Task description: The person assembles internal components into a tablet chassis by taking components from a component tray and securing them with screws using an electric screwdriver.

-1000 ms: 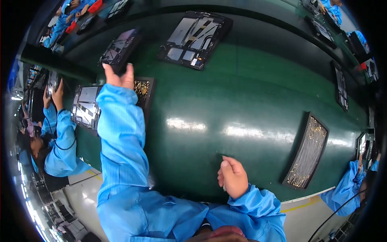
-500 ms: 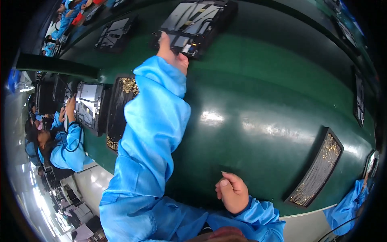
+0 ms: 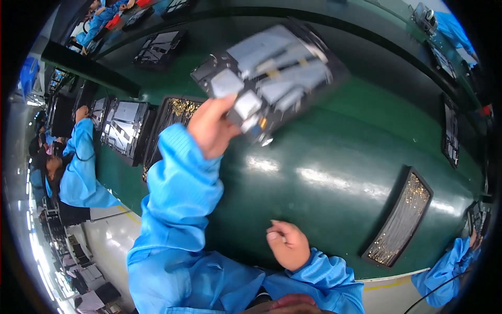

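My left hand (image 3: 209, 131) grips the near corner of a black tray holding an opened flat electronic device (image 3: 266, 49), with its thumb on top. Silver battery-like plates, black strips and a small circuit part show on the device. It is held tilted above the green table, somewhat blurred. My right hand (image 3: 290, 248) rests low over the near edge of the table, fingers curled in and thumb against the forefinger. Nothing shows in it. Beside my left forearm lies a black tray of thin dark strips with gold ends (image 3: 183, 107), partly hidden by my sleeve.
A similar tray of gold-ended strips (image 3: 400, 220) lies on the right. More opened devices stand at the left (image 3: 123, 128), far left (image 3: 158, 46) and far right (image 3: 449, 131). A green rail (image 3: 86, 67) crosses the left side. Co-workers in blue sleeves (image 3: 81, 170) sit at both sides.
My left hand has drawn the device in its tray nearer and to the right, and it has turned. My right hand has shifted slightly left, still curled.
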A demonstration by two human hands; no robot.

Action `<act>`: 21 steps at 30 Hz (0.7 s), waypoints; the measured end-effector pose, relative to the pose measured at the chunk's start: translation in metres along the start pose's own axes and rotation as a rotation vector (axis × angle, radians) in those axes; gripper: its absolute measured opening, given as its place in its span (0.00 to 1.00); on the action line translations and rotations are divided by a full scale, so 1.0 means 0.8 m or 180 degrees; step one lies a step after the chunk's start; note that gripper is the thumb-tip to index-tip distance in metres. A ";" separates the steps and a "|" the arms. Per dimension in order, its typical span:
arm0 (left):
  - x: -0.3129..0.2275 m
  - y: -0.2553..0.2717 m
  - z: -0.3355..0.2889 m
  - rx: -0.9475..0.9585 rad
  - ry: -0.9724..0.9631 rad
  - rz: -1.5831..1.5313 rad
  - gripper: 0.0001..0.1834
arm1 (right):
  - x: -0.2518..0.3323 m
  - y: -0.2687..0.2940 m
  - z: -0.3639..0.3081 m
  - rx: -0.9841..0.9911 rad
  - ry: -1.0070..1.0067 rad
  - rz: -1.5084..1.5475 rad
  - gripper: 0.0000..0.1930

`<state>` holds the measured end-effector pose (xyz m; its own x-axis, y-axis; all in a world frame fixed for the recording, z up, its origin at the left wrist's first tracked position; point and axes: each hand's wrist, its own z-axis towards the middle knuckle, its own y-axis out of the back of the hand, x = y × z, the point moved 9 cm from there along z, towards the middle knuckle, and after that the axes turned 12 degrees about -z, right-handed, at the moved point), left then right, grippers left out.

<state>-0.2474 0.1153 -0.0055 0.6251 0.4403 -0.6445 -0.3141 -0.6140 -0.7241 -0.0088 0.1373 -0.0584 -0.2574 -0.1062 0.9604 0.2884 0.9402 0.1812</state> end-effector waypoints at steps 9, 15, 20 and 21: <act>0.093 0.079 -0.124 -0.0561 0.1429 0.1298 0.16 | 0.021 -0.087 -0.041 0.2058 0.0499 -0.0961 0.20; 0.006 0.064 -0.099 -0.0984 -0.0354 0.4025 0.17 | 0.017 -0.063 -0.026 0.1404 0.0153 -0.1036 0.18; -0.118 0.138 -0.101 -0.2231 -0.1661 0.6023 0.13 | 0.016 -0.061 -0.025 0.1312 -0.0051 -0.0790 0.18; -0.118 0.164 -0.104 -0.2243 -0.1521 0.6001 0.14 | 0.014 -0.062 -0.026 0.1330 -0.0112 -0.0708 0.18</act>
<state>-0.2883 -0.0610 -0.0189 -0.2965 -0.8654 -0.4040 0.1335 -0.4565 0.8797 -0.0068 0.0831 -0.0525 -0.3041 -0.3154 0.8989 -0.1711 0.9463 0.2742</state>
